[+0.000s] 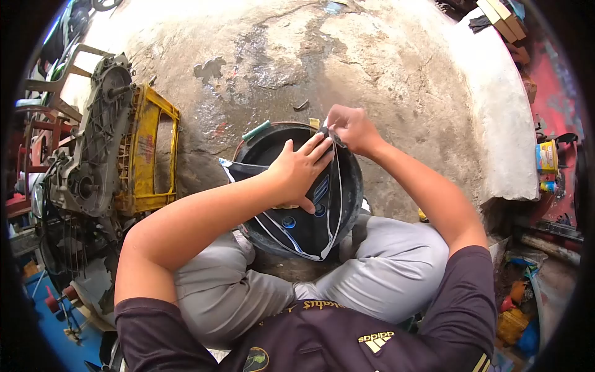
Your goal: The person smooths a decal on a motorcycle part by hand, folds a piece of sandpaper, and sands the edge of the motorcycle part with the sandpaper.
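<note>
A black, roughly triangular panel (310, 232) with white edging and blue-and-white graphics lies across a round black basin (357, 186) between my bent legs. My left hand (297, 170) rests flat on the panel, fingers stretched out toward its far tip. At that tip my right hand (352, 130) is closed in a pinch, with the knuckles up. Whatever is between its fingers is hidden. A small dark piece shows beside the right fingertips. On the basin's far left rim sits a green cylindrical piece (256, 131).
To the left stand a yellow plastic crate (144, 155) and a large metal engine casing (90, 136). A small dark object (301, 105) lies on the partly wet concrete floor (409, 87) beyond the basin. A pale concrete ledge (505, 136) and a yellow can (546, 156) are at right.
</note>
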Motion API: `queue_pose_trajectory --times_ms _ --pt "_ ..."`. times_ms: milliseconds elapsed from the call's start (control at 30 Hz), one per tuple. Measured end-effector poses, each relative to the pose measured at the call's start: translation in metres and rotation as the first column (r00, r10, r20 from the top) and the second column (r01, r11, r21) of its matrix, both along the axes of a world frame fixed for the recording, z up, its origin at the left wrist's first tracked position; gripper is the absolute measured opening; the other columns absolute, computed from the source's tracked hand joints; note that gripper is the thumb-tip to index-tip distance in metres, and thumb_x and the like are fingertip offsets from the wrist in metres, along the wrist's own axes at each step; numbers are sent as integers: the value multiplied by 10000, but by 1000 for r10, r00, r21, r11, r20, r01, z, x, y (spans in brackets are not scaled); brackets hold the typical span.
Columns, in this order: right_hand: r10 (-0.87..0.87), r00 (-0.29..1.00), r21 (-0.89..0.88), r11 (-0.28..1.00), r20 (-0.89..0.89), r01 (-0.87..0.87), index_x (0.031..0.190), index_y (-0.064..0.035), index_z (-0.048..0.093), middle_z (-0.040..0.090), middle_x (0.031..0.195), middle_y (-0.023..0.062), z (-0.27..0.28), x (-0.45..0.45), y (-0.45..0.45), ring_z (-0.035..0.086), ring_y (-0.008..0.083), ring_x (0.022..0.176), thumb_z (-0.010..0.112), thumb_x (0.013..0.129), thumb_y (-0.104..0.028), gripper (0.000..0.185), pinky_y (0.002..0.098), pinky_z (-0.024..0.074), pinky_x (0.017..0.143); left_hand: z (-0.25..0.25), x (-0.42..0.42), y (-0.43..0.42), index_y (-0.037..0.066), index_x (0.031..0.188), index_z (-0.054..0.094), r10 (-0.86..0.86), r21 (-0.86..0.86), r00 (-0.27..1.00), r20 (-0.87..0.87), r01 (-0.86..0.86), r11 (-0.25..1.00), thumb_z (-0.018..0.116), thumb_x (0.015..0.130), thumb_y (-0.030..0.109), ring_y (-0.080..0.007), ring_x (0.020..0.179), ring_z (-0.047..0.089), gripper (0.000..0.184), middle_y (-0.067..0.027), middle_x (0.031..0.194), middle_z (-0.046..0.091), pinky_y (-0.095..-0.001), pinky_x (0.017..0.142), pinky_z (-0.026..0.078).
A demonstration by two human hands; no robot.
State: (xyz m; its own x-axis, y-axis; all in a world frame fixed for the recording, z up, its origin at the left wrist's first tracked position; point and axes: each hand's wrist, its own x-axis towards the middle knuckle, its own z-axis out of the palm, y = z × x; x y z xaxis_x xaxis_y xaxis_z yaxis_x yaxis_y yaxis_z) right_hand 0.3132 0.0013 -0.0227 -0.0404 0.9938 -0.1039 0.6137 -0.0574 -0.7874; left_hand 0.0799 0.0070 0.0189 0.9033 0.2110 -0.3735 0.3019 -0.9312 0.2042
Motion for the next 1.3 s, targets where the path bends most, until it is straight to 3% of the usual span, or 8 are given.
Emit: queue_pose_trajectory --times_ms 100,300,600,700,900,1100,1300 --pt "-9 995 75 997 -97 16 933 -25 688 732 782 162 0 -5 -8 739 244 728 639 857 -7 92 361 553 694 0 3 -1 27 1687 258 1 11 1000 -27 0 1000 873 673 702 -322 1659 138 1365 -164 1772 205 -627 1181 387" --pt "7 999 74 997 34 -10 940 -16 689 740 805 171 -2 -10 10 745 275 751 684 872 -48 75 384 567 714 0 2 -2 30 1692 246 -1 20 1000 -11 1 1000 871 675 702 -331 1657 140 1369 -163 1772 199 -629 1194 375" --pt "-17 1000 70 997 21 15 939 -24 686 746 822 166 6 -9 3 735 297 753 732 882 -93 100 395 568 724 -2 0 -2 35 1682 281 8 10 1000 16 -8 1000 876 660 704 -323 1657 146 1360 -157 1774 198 -631 1189 380" --pt "-23 998 41 999 64 20 940 -29 686 741 815 159 5 -16 13 731 281 749 738 884 -92 99 387 566 722 -4 1 -1 31 1675 299 1 29 1000 13 -1 1000 878 652 706 -324 1656 149 1356 -160 1772 206 -625 1173 394" --pt "-14 999 -33 999 -33 13 931 -43 696 762 829 116 3 -2 8 747 238 775 742 884 -100 87 375 573 733 -5 -1 -1 29 1677 292 -1 20 999 43 0 1000 880 648 704 -330 1654 154 1364 -162 1767 217 -613 1155 411" --pt "-27 999 42 999 35 25 933 -29 689 761 842 140 1 -13 17 752 243 793 733 872 -81 92 383 573 741 -3 2 -3 30 1675 296 2 43 1000 6 -2 999 891 641 693 -334 1648 168 1365 -169 1763 218 -618 1156 413" --pt "-36 996 60 997 -76 41 921 -21 663 718 789 130 -2 -4 3 704 242 739 710 867 -65 84 370 561 726 -8 0 -3 36 1675 301 -5 41 999 34 3 999 881 636 714 -333 1651 162 1370 -167 1762 220 -616 1147 422"
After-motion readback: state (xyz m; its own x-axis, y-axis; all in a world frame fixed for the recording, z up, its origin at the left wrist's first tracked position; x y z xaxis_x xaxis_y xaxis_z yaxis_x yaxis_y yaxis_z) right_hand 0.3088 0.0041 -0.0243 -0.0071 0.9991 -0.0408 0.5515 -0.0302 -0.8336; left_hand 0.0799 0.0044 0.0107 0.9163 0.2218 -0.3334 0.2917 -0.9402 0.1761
